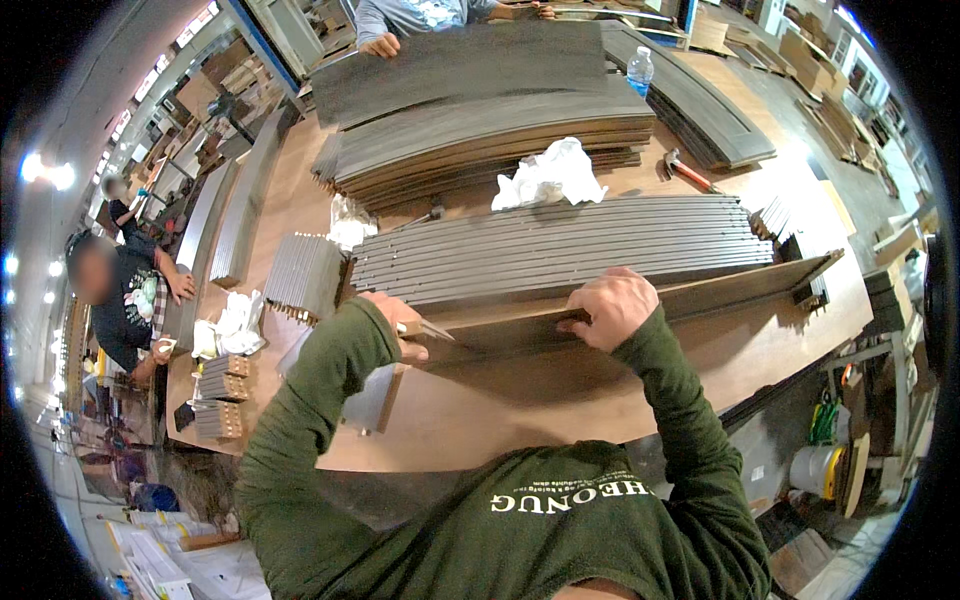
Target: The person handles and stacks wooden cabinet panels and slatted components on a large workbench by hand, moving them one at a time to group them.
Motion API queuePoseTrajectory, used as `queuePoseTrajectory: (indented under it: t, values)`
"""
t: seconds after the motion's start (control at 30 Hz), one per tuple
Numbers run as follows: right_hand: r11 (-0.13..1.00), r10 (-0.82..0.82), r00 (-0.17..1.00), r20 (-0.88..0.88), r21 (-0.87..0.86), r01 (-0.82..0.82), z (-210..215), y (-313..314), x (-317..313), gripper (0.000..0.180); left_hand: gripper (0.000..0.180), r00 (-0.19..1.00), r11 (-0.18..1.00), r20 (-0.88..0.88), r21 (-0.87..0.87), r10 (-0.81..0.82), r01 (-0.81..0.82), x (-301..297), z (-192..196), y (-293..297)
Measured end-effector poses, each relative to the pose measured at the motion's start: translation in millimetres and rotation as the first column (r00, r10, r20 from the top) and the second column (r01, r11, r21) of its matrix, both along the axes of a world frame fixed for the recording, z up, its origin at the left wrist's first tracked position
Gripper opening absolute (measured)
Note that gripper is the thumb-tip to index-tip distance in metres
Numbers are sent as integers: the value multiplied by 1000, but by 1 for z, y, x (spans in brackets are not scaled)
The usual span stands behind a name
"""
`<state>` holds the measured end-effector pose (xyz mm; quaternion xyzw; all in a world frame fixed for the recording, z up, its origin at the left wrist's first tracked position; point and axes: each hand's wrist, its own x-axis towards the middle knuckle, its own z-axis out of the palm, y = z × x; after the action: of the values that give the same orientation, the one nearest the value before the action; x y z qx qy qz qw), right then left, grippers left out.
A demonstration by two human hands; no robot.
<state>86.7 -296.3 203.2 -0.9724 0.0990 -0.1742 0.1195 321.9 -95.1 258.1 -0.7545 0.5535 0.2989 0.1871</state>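
Observation:
A long, narrow dark board point(510, 338) lies tilted on its edge before me, running toward the table's right end. My right hand point(617, 308) grips its upper edge near the middle, thumb and fingers closed around it. At the board's left end, my left hand point(393, 325) is closed on a small knife-like tool point(432, 330) with a tan handle and a tapered tip pointing right along the board. Just beyond both hands lie rows of long grey slats point(560, 250). Shorter grey pieces point(303, 275) stand stacked to the left.
Across the wooden table point(480, 415), a person in grey point(410, 18) holds a wide dark panel point(470, 70) over a panel stack. A hammer point(690, 172), white cloth point(553, 175) and water bottle point(639, 72) lie nearby. Another person point(125, 290) stands at the left edge.

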Motion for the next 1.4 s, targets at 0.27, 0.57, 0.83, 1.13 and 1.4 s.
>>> queuePoseTrajectory:
  t: [0.27, 0.57, 0.83, 1.13, 1.4]
  values:
    - [997, 71, 997, 18, 4, -71, 0, -3, 1, 15, 35, 976, 974, -139, -178, -166, 141, 13, -12, 1]
    - [994, 92, 996, 19, 57, -92, -7, -10, -5, 8, 26, 973, 955, -35, -203, -226, 215, -1, -34, -10]
    - [998, 29, 1000, -2, 59, -29, -2, -22, 3, 16, 35, 983, 975, -60, -155, -171, 160, 0, -20, -42]
    - [999, 36, 998, 41, 9, -37, -3, 7, -25, 15, 65, 934, 891, -336, -453, -124, -44, 22, 36, -5]
    - [996, -87, 996, 34, 6, 86, 2, 29, -43, 21, 41, 987, 620, 68, -784, 147, -38, 123, 19, -62]
